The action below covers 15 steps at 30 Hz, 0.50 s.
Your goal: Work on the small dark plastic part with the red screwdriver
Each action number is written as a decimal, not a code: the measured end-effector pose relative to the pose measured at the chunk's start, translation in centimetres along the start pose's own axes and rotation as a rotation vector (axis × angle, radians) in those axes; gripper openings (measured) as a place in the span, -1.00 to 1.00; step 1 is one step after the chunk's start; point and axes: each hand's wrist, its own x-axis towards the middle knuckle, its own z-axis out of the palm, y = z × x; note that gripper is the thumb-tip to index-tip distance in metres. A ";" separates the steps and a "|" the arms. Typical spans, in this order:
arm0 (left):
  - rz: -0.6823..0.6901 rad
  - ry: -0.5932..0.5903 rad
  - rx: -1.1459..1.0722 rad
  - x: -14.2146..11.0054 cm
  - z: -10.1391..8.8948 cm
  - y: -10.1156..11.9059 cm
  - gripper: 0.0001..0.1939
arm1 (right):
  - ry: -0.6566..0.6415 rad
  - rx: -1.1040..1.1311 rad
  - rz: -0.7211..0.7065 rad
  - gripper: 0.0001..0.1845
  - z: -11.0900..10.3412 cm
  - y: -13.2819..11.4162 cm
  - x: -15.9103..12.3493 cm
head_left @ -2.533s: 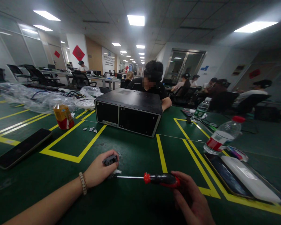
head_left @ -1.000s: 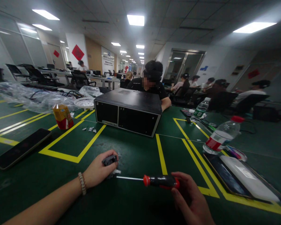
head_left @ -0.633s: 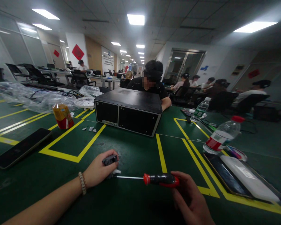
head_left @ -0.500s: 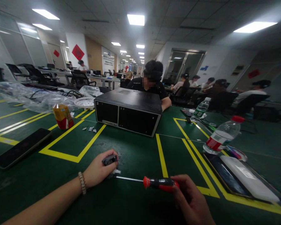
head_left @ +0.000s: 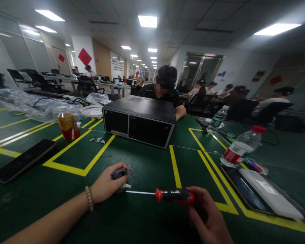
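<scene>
One screwdriver (head_left: pixel 175 195) and one small dark part (head_left: pixel 119 173) are in use, both over the desk (head_left: pixel 142 223) on the near side of a single black case (head_left: pixel 139 118). The screwdriver's long axis runs left to right, roughly level, in front of the case; its shaft points left, toward the dark part, and its red-and-black handle lies on the right. Whether the tip touches the dark part cannot be told, as the tip is lost against the left hand (head_left: pixel 109 184).

That hand comes in from the lower left, fingers curled round the dark part, a beaded bracelet (head_left: pixel 89 198) at the wrist. The right hand (head_left: pixel 208 213) comes from the lower right, thumb and fingers pinching the end of the handle.

Left of the case are one orange-labelled bottle (head_left: pixel 68 127), one white basket (head_left: pixel 92 112) and, farther out and nearer, one dark phone (head_left: pixel 25 161). Three white scraps (head_left: pixel 99 139) lie just before its left front corner. Right of the case stand two clear bottles, one green-labelled (head_left: pixel 218 118), one red-capped (head_left: pixel 241 147); nearer than these lies one white device (head_left: pixel 270 193). One person in black (head_left: pixel 152 92) sits behind the case.
</scene>
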 end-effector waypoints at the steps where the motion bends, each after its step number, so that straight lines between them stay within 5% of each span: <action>1: -0.007 -0.010 -0.005 0.0 -0.1 -0.1 -0.83 | 0.002 -0.001 0.012 -0.56 0.0 -0.1 0.0; 15: -0.034 -0.026 0.011 -0.1 -0.1 0.3 -0.82 | 0.031 0.022 0.056 -0.53 0.3 -0.4 0.0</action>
